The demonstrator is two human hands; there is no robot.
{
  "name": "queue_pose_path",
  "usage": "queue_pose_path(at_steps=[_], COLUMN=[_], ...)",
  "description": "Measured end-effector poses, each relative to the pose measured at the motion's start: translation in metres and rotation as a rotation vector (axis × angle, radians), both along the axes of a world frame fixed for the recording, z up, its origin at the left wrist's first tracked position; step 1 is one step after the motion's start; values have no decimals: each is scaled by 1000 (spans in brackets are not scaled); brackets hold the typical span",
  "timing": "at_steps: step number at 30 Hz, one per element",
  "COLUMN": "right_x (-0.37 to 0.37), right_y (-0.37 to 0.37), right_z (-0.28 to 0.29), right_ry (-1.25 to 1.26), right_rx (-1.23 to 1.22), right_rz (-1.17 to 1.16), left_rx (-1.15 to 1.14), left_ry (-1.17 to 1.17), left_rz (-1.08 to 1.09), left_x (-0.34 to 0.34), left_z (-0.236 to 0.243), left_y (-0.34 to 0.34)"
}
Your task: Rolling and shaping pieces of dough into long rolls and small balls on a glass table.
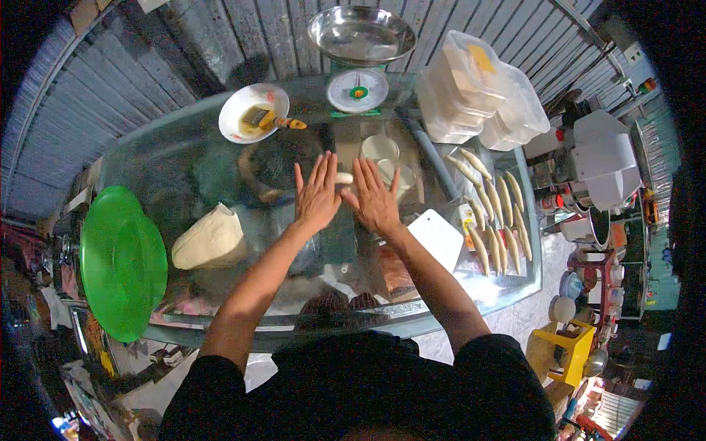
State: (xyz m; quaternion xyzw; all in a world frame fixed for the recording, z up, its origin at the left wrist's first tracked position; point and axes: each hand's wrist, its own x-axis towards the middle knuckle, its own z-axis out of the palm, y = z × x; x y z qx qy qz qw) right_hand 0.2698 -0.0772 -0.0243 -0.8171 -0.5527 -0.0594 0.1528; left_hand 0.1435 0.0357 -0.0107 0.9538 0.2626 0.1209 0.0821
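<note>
Both bare hands are over the glass-topped desk [165,165], on the person's side of the scale [357,90] — L hand [317,197] slightly to its left, R hand [377,200] slightly to its right. Palms down, fingers straight & a bit spread on both; nothing gripped, both released. A short pale dough piece [344,178] shows in the gap btwn the hands, nearer the person than the scale & approx. in line w/ it; can't tell how much of it runs under the palms.

Scale has a round dial facing up & a shiny steel pan [360,29] on top. Left of the scale: white bowl [229,117] w/ yellowish liquid, a brush [283,123] resting in it, handle over the rim. Farther left & closer to the person: big pale dough lump [209,239], then a green basin [121,257] at the desk's end. Right of the scale: stacked clear tubs [460,88]; nearer the person than those, slim dough sticks [491,202] in rough rows — plus a white board [437,239] btwn them & the R forearm. Yellow stool [566,338], far right of the scale, stands off the desk.
</note>
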Motion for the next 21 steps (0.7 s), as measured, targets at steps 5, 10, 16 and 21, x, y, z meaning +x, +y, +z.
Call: queue_pose_path(at_steps=[5,10,16,21], right_x=[-16,7,20,36], right_y=[-53,-55,-5,8], right_z=[25,17,14,29], right_ry=[105,205,129,-16], right_rx=[-2,123,-18,101], right_rz=[97,-20,46,126], left_rx=[-95,-33,-188,-75], left_ry=[-77,-186,-362,-368], left_rz=[-52,-98,-273,-286], left_x=[-48,-53,-10,-2], left_z=[1,10,0,17], left_y=[-16,9,37,47])
